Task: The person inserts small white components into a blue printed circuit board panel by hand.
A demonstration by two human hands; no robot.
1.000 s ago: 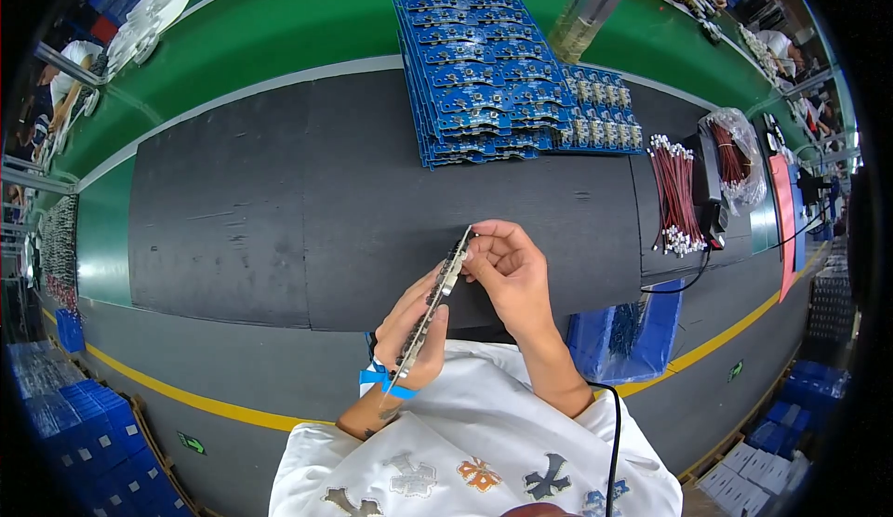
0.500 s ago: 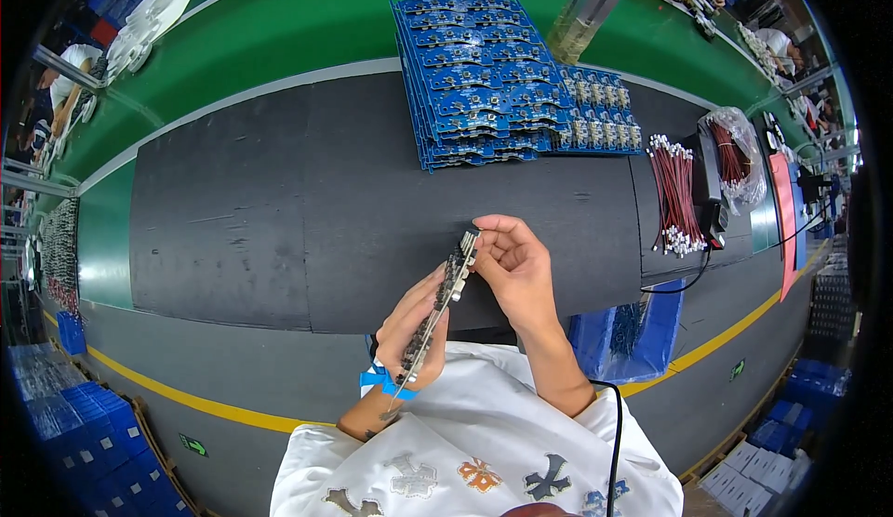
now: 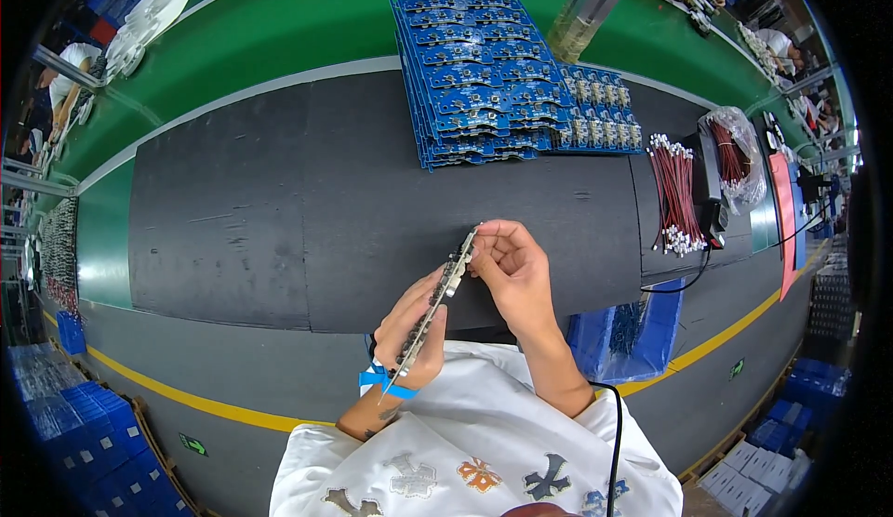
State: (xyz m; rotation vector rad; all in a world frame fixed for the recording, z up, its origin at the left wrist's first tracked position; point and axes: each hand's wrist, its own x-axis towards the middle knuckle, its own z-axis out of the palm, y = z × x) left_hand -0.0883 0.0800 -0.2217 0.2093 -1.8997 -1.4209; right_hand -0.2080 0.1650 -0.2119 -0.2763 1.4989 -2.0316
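Observation:
A circuit board panel [image 3: 435, 305] is held edge-on above the near side of the black mat, its small components facing both sides. My left hand [image 3: 409, 326] wraps round its lower part, with a blue band at the wrist. Up at the far end, my right hand [image 3: 510, 258] pinches the board's edge between thumb and fingers. Whether those fingers also hold a small part cannot be seen. Beyond my hands, a tall stack of blue circuit boards [image 3: 474, 75] stands on the mat, with boards bearing metal connectors [image 3: 600, 126] at its right.
The black mat [image 3: 223, 210] covers the green bench. At the right lie red cables with white plugs [image 3: 677, 196], a black device [image 3: 712, 168] and a plastic bag of cables [image 3: 735, 159]. A metal post [image 3: 595, 6] rises behind the stack. A blue bin [image 3: 628, 336] stands below the bench edge.
The circuit board panel has turned slightly and appears more edge-on. My right hand has shifted a little at its far end; both hands keep their hold.

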